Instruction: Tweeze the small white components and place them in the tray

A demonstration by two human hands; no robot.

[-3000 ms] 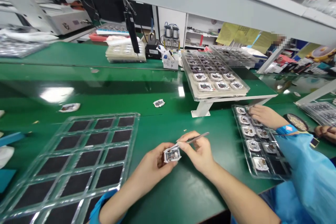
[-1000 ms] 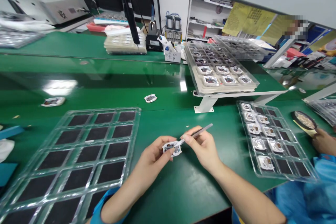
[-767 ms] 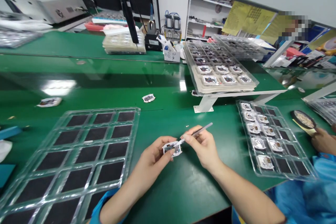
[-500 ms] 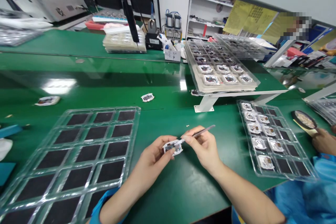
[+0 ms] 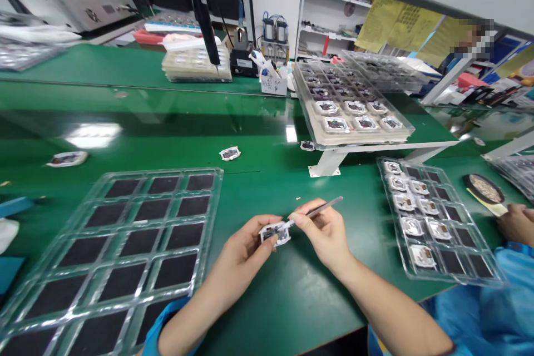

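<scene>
My left hand (image 5: 246, 250) pinches a small white plastic housing (image 5: 275, 233) with circuit parts inside, its thumb on the near side. Slim grey tweezers (image 5: 322, 208) are gripped in my right hand (image 5: 323, 233), their tip end reaching the housing's right upper edge. The exact tip is too small to make out. Left of my hands lies a clear tray (image 5: 217, 206) with dark pads in its compartments. To the right, another clear tray (image 5: 394, 245) carries several white housings in its left columns.
Stacked trays of housings (image 5: 362, 139) stand on a raised white-legged stand (image 5: 329, 162). Loose housings (image 5: 230, 153) lie on the green surface beyond my hands. A hanging screwdriver (image 5: 204, 22) is at the back. At right, a co-worker's hand (image 5: 517, 225) rests near a round dish (image 5: 484, 188).
The loose housings beyond my hands have shifted slightly left, while the trays stay put. The co-worker's hand has moved slightly off the dish. My hands hold nearly the same pose.
</scene>
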